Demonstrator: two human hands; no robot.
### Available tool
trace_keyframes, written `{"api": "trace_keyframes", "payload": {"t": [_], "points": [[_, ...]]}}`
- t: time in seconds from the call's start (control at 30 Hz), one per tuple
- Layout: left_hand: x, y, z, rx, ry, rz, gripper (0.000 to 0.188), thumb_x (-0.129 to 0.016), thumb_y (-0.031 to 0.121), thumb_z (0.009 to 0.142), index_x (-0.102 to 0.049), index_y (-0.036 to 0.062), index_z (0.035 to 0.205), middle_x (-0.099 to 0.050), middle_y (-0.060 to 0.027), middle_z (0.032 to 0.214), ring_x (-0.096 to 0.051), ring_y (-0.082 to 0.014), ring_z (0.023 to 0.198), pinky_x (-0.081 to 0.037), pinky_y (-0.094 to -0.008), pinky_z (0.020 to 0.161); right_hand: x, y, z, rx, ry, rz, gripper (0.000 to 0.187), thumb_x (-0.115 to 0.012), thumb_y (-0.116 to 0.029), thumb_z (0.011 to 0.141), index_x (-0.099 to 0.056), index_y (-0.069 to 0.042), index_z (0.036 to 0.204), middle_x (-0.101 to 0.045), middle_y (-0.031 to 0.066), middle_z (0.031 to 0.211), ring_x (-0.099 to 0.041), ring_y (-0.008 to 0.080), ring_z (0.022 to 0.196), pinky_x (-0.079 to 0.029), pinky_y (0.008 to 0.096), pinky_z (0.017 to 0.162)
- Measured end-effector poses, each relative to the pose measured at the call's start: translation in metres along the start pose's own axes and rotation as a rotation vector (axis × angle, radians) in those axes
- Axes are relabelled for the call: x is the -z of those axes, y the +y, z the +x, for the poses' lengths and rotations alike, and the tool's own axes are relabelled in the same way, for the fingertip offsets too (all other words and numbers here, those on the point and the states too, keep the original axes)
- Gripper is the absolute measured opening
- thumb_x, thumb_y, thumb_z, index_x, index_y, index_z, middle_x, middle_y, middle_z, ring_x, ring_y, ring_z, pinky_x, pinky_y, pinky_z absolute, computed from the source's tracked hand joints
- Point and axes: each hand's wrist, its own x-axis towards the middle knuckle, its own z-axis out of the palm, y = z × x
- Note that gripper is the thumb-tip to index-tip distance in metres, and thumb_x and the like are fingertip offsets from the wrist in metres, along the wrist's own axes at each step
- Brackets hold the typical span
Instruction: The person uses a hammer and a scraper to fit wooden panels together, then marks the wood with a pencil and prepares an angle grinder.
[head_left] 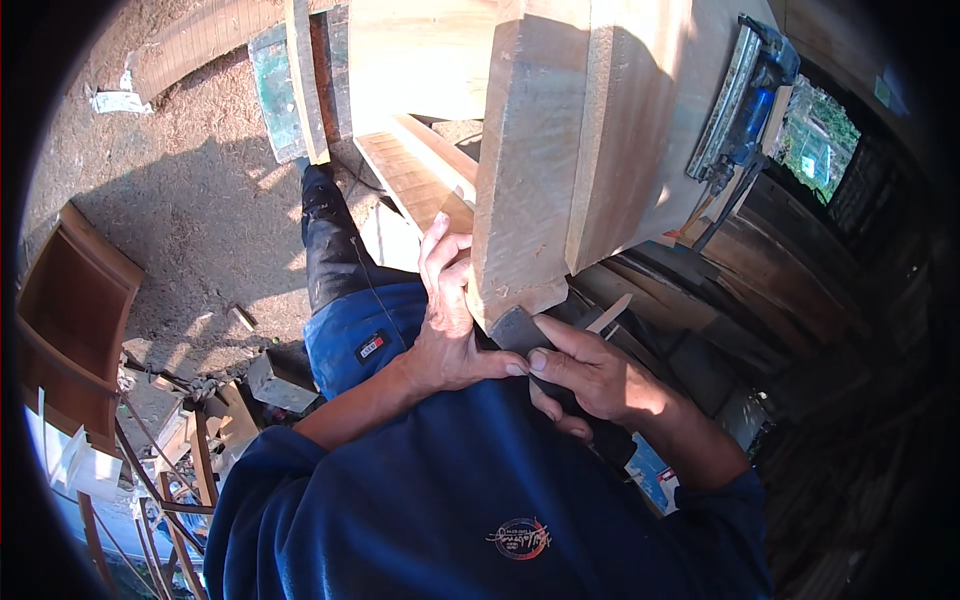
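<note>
A thick pale wooden board (525,150) stands with its near end just in front of my chest. My right hand (590,370) is closed round a dark grey flat piece, perhaps sandpaper (516,328), pressed against the board's near end. My left hand (445,320) lies along the board's left edge, fingers stretched and apart. Its thumb reaches across to the right, up to my right hand's fingers and the dark piece. Part of the dark piece is hidden under my right fingers.
A blue power tool (757,110) lies on the large wooden panel (690,60) at the far right. A curved brown wooden piece (85,300) and scrap wood (195,440) lie at the left on the sawdust-strewn floor (190,210). Dark planks (790,260) are stacked at right.
</note>
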Motion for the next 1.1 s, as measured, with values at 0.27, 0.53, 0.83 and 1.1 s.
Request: {"api": "trace_keyframes", "payload": {"t": [0.27,0.53,0.83,1.1], "points": [[-0.004,-0.006,-0.008,0.01,-0.013,-0.048,0.104,-0.064,0.08,0.077,-0.031,0.0022,0.138,-0.028,-0.0217,0.135,-0.007,-0.0439,0.144,-0.008,-0.0633,0.117,-0.01,0.006,0.008,0.036,0.051,0.05,0.037,-0.039,-0.024,0.11,-0.039,-0.002,0.139,-0.054,0.0061,0.066,-0.05,0.0135,0.039,-0.041,0.0265,0.035],[-0.007,-0.01,-0.009,-0.003,-0.004,-0.091,0.097,-0.061,0.077,0.08,-0.032,0.0032,0.137,-0.028,-0.0208,0.133,-0.012,-0.0419,0.14,-0.007,-0.0626,0.117,-0.012,0.025,0.017,0.18,0.088,0.008,0.028,-0.039,-0.024,0.11,-0.045,-0.002,0.126,-0.053,0.005,0.063,-0.05,0.0126,0.04,-0.04,0.0266,0.035],[-0.006,-0.008,-0.007,0.024,0.005,-0.098,0.097,-0.059,0.077,0.081,-0.032,0.0033,0.138,-0.026,-0.0196,0.135,-0.011,-0.0398,0.141,-0.007,-0.06,0.119,-0.017,0.025,0.017,0.183,0.11,0.028,0.03,-0.042,-0.025,0.11,-0.047,-0.003,0.129,-0.053,0.0043,0.062,-0.05,0.0124,0.04,-0.041,0.0271,0.035],[-0.01,-0.006,-0.011,0.023,0.015,-0.092,0.099,-0.056,0.078,0.083,-0.031,0.0026,0.141,-0.026,-0.0195,0.136,-0.009,-0.0408,0.142,-0.008,-0.0604,0.119,-0.007,0.015,0.014,0.087,0.022,0.071,0.029,-0.041,-0.025,0.11,-0.047,-0.004,0.13,-0.053,0.0043,0.062,-0.05,0.0124,0.039,-0.041,0.0261,0.035]]}}
